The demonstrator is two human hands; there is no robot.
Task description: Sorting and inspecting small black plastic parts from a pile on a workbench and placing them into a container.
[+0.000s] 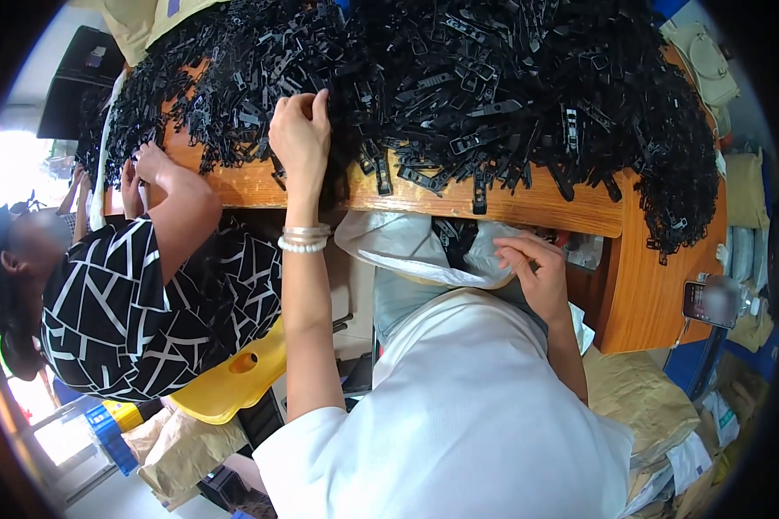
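Note:
A heap of small black plastic clip-like pieces (493, 86) covers most of the wooden table (528, 208). My left hand (301, 134), with a beaded bracelet on its wrist, reaches to the near side of the heap. Its fingers are curled in toward the thumb; whatever they hold is hidden. In my lap lies a white sack (389, 238) with its mouth spread, and some black pieces (454, 238) show inside. Above the sack's right rim hovers my right hand (537, 270), its fingers loosely stretched and nothing visible in them.
At my left a person in a black-and-white patterned top (121, 303) has hands at the heap, beside a yellow chair (238, 372). A phone (705, 303) stands off the table's right edge. Brown paper sacks (636, 402) are piled behind on the right.

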